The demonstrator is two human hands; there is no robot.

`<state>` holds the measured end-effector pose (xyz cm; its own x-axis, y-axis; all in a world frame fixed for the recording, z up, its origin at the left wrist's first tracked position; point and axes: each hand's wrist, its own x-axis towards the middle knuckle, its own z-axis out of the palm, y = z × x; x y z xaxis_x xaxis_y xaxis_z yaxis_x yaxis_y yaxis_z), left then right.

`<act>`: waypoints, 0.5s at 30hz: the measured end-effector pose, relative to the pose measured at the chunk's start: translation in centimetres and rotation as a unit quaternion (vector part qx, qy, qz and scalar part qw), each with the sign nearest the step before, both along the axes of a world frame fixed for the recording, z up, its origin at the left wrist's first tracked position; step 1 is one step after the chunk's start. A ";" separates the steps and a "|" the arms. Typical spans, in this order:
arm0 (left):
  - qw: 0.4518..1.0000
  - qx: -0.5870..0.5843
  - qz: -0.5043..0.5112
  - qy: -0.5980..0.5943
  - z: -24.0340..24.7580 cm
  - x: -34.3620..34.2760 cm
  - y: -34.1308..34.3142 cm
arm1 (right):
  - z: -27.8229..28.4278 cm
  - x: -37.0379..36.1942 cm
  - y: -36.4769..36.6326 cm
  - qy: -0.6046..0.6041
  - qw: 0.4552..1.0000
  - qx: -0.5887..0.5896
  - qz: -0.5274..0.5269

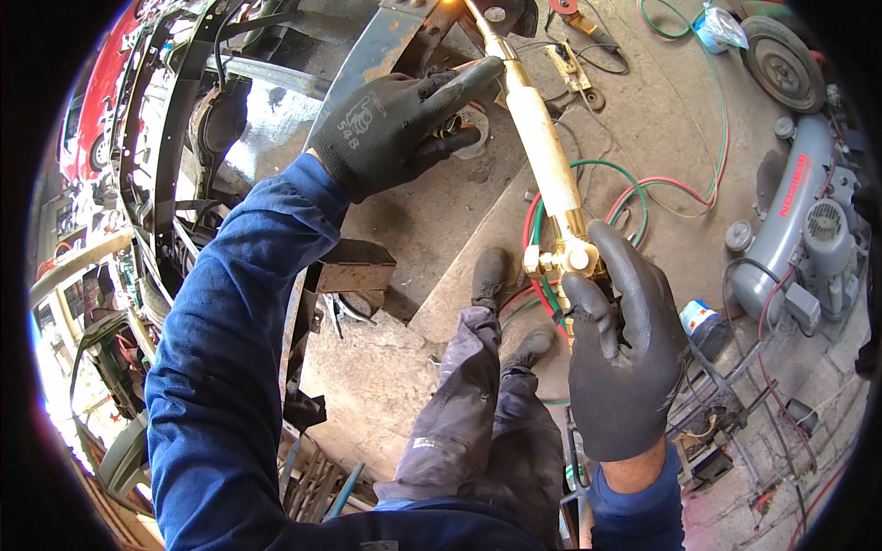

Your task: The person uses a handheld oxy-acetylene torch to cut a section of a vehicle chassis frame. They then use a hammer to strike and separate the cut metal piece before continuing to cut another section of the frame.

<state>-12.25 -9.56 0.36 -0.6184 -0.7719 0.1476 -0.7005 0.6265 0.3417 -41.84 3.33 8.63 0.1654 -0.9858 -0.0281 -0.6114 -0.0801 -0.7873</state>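
A brass cutting torch (547, 156) slants up and away from me. Its nozzle end meets a steel beam (372, 69), where a small orange glow shows. My right hand (629, 340), in a dark coated glove, is closed round the valve end of the torch, with thumb and fingers by the brass knobs. Against the front part of the torch lies the stretched index finger of my gloved left hand (395, 129). The left thumb stands apart below it; the curled fingers behind are partly hidden, with a small yellowish patch between them. Red and green hoses (542, 239) run below the torch.
At right stand a grey air compressor (790, 211) and a wheel (783, 64). Hoses loop over the concrete floor (661, 119). A bare vehicle frame (175, 119) fills the left. A rusty steel bracket (354, 266) juts out under my left arm. My boots (491, 271) are below the torch.
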 end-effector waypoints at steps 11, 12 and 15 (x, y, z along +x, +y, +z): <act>1.000 -0.007 0.019 -0.015 -0.1 0.3 0.1 | 0.6 0.3 -0.5 0.009 1.000 0.009 -0.027; 1.000 -0.006 0.022 -0.019 -0.2 0.4 0.1 | 0.9 0.3 -0.6 0.010 1.000 0.013 -0.026; 0.999 -0.044 -0.010 0.007 -0.5 0.5 -0.2 | 1.7 0.3 -0.9 0.047 0.999 -0.004 -0.013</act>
<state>-11.75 -9.75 -0.13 -0.6311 -0.7429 0.2232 -0.6826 0.6686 0.2952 -41.52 2.41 10.34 0.1364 -0.9901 -0.0345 -0.6849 -0.0691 -0.7254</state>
